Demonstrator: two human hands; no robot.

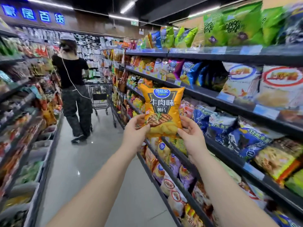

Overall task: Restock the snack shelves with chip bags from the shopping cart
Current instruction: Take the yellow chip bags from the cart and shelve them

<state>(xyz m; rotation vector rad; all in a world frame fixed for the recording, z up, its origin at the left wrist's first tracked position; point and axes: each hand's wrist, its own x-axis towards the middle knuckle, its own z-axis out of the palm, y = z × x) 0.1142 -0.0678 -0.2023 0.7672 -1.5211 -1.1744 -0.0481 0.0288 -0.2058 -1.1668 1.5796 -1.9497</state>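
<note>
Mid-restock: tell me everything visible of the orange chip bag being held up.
The orange chip bag is a glossy, foil-looking pack, puffed and apparently sealed. A blue oval logo tops a dark panel with white characters; grilled meat and chips are pictured below. It is upright, front to camera, in the air before the shelves. The left grip and right grip pinch its lower corners.

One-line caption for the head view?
Left hand and right hand hold an orange chip bag upright near stocked snack shelves.

Bright ceiling strip lights [129, 6]; motion-blurred, wide-angle-bent shelf edges [246, 56].
</note>
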